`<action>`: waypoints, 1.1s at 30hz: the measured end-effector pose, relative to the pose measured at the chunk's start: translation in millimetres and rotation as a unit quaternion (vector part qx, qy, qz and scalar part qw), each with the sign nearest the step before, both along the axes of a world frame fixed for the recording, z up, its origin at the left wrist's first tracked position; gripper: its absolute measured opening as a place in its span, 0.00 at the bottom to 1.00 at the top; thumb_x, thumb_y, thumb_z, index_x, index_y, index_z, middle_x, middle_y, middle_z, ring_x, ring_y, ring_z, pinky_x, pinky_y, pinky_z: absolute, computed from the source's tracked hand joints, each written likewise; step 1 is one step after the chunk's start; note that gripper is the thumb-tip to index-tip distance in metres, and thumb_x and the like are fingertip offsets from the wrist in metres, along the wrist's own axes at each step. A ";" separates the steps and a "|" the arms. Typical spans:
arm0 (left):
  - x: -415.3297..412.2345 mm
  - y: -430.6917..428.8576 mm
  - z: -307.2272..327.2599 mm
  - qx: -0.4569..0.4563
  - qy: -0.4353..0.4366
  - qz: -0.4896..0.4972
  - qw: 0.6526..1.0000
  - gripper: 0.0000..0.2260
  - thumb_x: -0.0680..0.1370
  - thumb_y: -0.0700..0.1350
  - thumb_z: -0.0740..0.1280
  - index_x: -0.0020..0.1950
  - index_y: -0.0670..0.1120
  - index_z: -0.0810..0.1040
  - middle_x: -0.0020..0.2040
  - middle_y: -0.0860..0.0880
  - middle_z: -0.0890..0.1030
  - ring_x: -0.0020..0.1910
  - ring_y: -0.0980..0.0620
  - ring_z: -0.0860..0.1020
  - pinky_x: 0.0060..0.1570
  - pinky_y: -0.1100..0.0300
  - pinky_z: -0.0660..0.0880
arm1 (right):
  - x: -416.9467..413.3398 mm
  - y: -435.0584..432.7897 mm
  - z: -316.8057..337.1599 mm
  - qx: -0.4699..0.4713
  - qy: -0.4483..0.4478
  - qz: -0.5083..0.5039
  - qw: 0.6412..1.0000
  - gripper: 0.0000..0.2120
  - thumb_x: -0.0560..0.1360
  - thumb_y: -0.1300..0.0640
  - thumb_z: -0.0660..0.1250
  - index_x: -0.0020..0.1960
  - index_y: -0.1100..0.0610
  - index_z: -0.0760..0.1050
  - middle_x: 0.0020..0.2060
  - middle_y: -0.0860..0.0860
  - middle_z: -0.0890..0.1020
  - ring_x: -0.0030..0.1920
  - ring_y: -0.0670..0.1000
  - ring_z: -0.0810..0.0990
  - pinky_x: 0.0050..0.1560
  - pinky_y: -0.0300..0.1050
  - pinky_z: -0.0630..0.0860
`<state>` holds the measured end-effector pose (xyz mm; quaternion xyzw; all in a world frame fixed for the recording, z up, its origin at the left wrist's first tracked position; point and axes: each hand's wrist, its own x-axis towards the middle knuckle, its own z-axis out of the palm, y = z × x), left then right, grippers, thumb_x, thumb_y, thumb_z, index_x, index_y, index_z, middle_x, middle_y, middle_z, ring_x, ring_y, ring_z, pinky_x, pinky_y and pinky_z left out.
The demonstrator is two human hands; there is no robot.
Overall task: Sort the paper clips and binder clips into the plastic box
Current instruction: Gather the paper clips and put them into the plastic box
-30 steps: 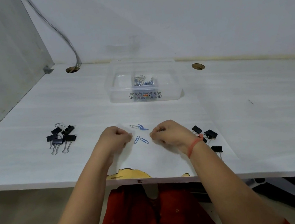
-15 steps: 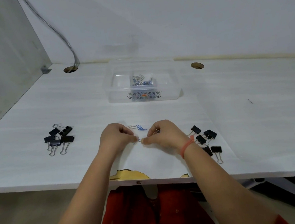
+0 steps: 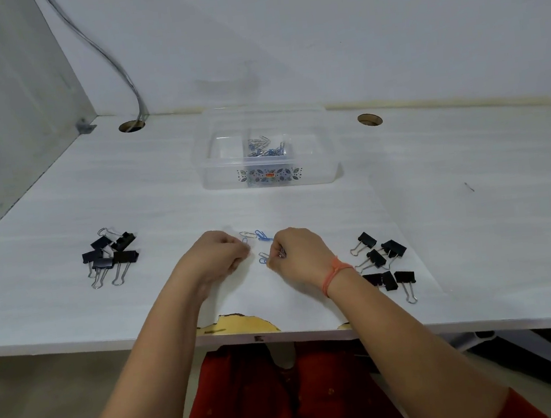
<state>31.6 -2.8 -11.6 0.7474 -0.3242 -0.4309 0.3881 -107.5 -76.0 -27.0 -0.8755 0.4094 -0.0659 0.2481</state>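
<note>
In the head view, both hands rest on the worktop (image 3: 473, 207) near its front edge, fingers curled in. The left hand (image 3: 216, 258) has its grip pinched together on a blue clip at its fingertips; the right hand (image 3: 298, 254) has its grip closed on a small clip beside a blue one lying flat. A few more paper clips (image 3: 258, 236) lie between and just beyond the hands. They look light, thin and springy, likely to slide flat on the surface, so pinching one end or raking them together seems best. Binder clips lie in two groups, a left pile (image 3: 111, 256) and a right pile (image 3: 383, 262); they look stiffer, easiest lifted by the wire handles. The box (image 3: 324, 155) stands open farther back, holding a heap of paper clips in its middle and no binder clips that I can see.
</note>
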 end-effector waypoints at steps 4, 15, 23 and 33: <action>0.3 3.4 -1.6 -0.048 0.218 0.087 0.971 0.06 0.75 0.32 0.63 0.40 0.38 0.76 0.33 0.44 0.74 0.25 0.55 0.69 0.23 0.69 0.69 | 3.7 -5.4 3.9 0.041 0.042 0.028 0.998 0.18 0.75 0.59 0.61 0.27 0.54 0.61 0.26 0.51 0.68 0.30 0.52 0.66 0.31 0.43 0.61; -6.6 -2.6 4.9 -0.041 0.292 0.145 0.944 0.09 0.75 0.35 0.55 0.40 0.40 0.73 0.30 0.46 0.72 0.20 0.54 0.70 0.16 0.69 0.62 | -20.4 -21.9 6.0 0.651 -0.415 -0.141 0.620 0.08 0.77 0.69 0.57 0.48 0.63 0.74 0.32 0.52 0.69 0.21 0.41 0.63 0.17 0.30 0.58; 5.5 -24.4 -6.3 -0.059 -0.200 0.037 0.977 0.11 0.67 0.42 0.74 0.41 0.46 0.73 0.34 0.52 0.71 0.34 0.52 0.70 0.32 0.61 0.65 | -21.0 -26.0 0.4 0.673 -0.461 -0.144 0.560 0.11 0.75 0.52 0.64 0.39 0.58 0.73 0.31 0.52 0.73 0.25 0.44 0.67 0.19 0.33 0.64; 10.2 -40.8 -2.9 0.010 -0.275 -0.075 0.959 0.02 0.68 0.42 0.73 0.38 0.45 0.81 0.31 0.53 0.76 0.34 0.52 0.74 0.30 0.64 0.65 | 3.6 -13.9 -2.3 0.044 -0.087 -0.090 0.991 0.16 0.65 0.48 0.74 0.48 0.56 0.78 0.41 0.45 0.74 0.42 0.46 0.72 0.40 0.40 0.65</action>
